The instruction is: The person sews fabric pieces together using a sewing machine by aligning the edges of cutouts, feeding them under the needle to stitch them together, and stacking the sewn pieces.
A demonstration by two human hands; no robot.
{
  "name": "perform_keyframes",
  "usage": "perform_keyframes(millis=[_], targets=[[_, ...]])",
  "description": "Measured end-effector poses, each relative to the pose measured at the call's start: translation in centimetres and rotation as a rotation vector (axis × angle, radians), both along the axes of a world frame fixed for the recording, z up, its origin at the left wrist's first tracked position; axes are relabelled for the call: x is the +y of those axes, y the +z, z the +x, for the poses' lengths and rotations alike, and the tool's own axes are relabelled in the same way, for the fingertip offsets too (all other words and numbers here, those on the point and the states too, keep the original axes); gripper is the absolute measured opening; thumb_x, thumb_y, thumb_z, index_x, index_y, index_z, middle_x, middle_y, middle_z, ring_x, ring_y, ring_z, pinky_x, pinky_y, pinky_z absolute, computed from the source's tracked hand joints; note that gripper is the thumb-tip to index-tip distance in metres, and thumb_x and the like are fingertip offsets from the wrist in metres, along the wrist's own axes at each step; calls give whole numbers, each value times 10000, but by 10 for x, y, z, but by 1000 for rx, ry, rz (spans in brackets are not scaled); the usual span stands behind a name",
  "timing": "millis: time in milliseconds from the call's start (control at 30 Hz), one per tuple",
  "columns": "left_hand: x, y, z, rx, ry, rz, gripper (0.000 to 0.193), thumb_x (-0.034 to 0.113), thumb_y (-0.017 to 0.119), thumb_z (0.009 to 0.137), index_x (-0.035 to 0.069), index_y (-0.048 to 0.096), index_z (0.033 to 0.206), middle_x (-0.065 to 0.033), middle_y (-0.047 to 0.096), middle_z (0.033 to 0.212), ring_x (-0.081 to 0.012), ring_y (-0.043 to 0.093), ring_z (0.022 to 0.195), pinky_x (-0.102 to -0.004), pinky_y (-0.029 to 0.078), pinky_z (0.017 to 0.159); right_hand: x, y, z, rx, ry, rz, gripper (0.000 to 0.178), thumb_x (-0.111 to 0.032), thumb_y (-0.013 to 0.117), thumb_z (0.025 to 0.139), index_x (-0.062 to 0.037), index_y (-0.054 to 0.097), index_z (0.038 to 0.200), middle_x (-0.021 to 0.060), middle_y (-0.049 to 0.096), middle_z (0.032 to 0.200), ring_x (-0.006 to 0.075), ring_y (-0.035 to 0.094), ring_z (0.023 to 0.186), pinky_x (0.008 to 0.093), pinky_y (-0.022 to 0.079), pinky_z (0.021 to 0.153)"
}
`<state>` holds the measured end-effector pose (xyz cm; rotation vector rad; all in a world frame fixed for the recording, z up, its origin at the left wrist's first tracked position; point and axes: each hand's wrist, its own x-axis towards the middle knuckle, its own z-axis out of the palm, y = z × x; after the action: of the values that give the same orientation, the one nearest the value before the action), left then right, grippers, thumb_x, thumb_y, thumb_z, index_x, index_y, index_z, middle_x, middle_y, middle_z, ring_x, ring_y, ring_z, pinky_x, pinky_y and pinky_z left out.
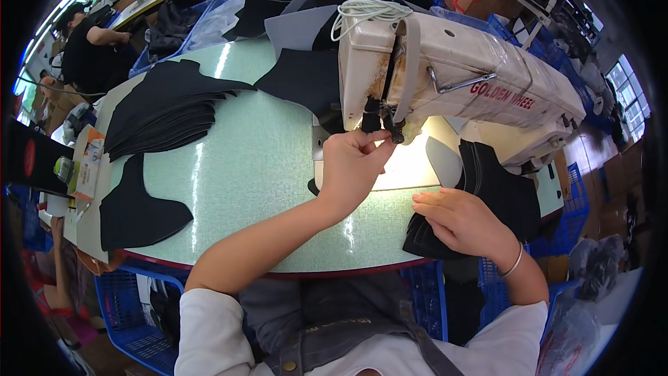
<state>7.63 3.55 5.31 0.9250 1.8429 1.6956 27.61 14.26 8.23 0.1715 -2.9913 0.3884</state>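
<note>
A worn white industrial sewing machine point(452, 45) stands on the pale green table point(257, 188), its lamp lighting the work plate point(410, 167). Thumb and fingertips of my left hand point(353, 167) are pinched together right beside the needle and presser foot area point(395, 131). Whatever is between those fingertips is too small to make out. My right hand point(463, 221) lies palm down with its fingers stretched out, over the near edge of a stack of black cut pieces point(504, 191) right of the needle. A silver bracelet circles that wrist.
At the left lie a fanned stack of black pieces point(163, 115) and a single black piece point(142, 212). More black and grey pieces point(296, 76) lie behind the machine. Blue crates point(136, 313) stand below the table's front edge. Another person point(94, 49) sits at the far left.
</note>
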Motion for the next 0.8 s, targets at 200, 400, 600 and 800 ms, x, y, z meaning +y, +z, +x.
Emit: perform_keyframes(millis=[200,400,600,800], targets=[[-36,-10,-7,331,-91,-95,188,145,765,818,-34,720,850,-53,634,640,-65,535,551,-267,401,472,-3,0,18,80,-121,-82,287,-43,619,826,-46,648,1111,128,676,1113,311,655,978,409,525,871],[-64,-15,-14,1531,-49,311,125,93,748,762,37,702,863,-85,687,897,-177,604,674,-307,462,564,-3,0,-13,5,-251,-314,255,-70,601,894,-38,684,1134,139,711,960,267,702,749,340,552,673],[-63,-24,-10,620,-337,196,92,108,747,808,33,700,836,-76,677,834,-173,611,695,-300,483,657,-27,-16,-69,38,-238,-1390,292,-141,533,988,46,631,1189,125,705,1104,141,694,688,232,525,616],[-72,-26,-13,71,-605,-387,111,129,741,841,26,699,842,-37,677,791,-109,617,726,-258,492,647,-24,-34,-98,-84,-353,-1416,237,-199,601,962,-18,682,1091,45,689,924,57,577,638,202,490,613]])
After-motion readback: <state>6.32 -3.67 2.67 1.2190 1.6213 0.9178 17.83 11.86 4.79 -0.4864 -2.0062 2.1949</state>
